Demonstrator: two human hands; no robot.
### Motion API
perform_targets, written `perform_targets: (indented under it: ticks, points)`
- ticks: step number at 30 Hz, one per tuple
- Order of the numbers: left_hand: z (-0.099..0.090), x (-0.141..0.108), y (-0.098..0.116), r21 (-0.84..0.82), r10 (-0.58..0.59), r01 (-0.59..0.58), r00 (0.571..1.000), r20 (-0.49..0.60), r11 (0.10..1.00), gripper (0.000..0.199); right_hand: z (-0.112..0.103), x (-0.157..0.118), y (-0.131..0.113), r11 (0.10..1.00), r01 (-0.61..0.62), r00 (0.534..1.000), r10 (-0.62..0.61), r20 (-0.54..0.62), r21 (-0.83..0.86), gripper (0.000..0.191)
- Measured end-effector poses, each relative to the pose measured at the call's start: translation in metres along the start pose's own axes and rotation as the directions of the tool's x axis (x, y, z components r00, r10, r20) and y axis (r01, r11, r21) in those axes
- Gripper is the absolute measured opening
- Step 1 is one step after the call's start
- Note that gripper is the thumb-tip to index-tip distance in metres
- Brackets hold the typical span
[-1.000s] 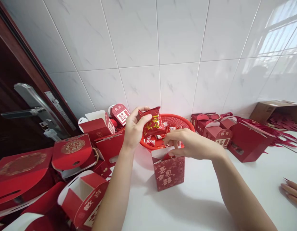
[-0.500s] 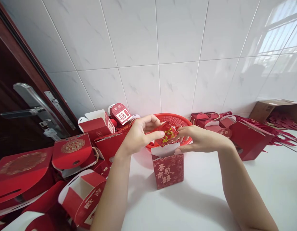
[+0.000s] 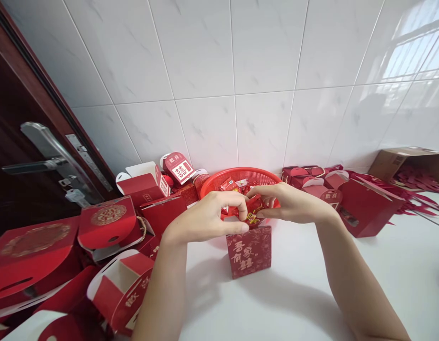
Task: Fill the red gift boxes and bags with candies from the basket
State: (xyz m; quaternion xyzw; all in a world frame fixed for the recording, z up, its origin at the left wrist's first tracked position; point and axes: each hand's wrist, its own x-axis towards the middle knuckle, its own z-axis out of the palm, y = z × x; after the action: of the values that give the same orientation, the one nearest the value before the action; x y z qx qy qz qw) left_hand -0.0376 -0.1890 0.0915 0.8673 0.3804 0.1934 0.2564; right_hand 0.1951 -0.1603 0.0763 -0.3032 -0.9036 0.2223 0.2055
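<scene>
A small dark red box [image 3: 250, 253] with pale characters on its front stands upright on the white table. At its open top is a shiny red packet [image 3: 254, 208] with yellow-green print. My left hand [image 3: 219, 215] is at the left of the opening, thumb along the front rim, its fingers curled against the packet. From the right, my right hand [image 3: 286, 201] pinches the packet's other side. Just behind, a red mesh basket [image 3: 255, 176] holds several wrapped red packets, partly hidden by my hands.
Several red gift boxes [image 3: 107, 215] crowd the left side, some open. At the right are more red boxes [image 3: 370, 203], red ribbons and a cardboard box [image 3: 393, 163]. A tiled wall runs behind; a door with a metal handle [image 3: 50, 161] is at the left.
The red packet has moved down into the box's opening. My left hand has lowered with its thumb now at the front rim, and my right hand has shifted slightly left.
</scene>
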Motion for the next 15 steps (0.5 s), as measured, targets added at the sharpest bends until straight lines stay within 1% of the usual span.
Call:
perform_targets:
  ticks: [2, 4, 7, 9, 13, 15]
  points:
    - [-0.002, -0.002, 0.0, 0.09, -0.03, 0.028, 0.999, 0.019, 0.996, 0.014, 0.001, 0.0, 0.002, 0.998, -0.022, 1.0, 0.022, -0.008, -0.057, 0.022]
    - [-0.001, -0.001, -0.002, 0.144, -0.078, 0.07, 0.996, 0.051, 0.987, 0.02, 0.001, 0.001, 0.002, 0.992, -0.051, 0.999, 0.05, -0.014, -0.114, 0.019]
    - [0.002, 0.005, -0.011, 0.158, -0.123, 0.1, 0.982, 0.146, 0.982, 0.023, 0.002, 0.002, 0.001, 0.98, -0.089, 0.996, 0.088, -0.013, -0.176, 0.015]
    - [0.006, 0.01, -0.018, 0.151, -0.165, 0.138, 0.969, 0.185, 0.979, 0.024, 0.002, 0.002, 0.0, 0.975, -0.106, 0.994, 0.108, -0.004, -0.197, 0.012]
    - [0.01, 0.017, -0.026, 0.118, -0.241, 0.226, 0.961, 0.138, 0.967, 0.035, -0.003, -0.003, -0.003, 0.974, -0.125, 0.99, 0.136, 0.047, -0.187, 0.01]
    - [0.011, 0.018, -0.027, 0.097, -0.261, 0.25, 0.957, 0.128, 0.963, 0.033, -0.006, -0.005, -0.005, 0.975, -0.132, 0.987, 0.146, 0.069, -0.179, 0.011]
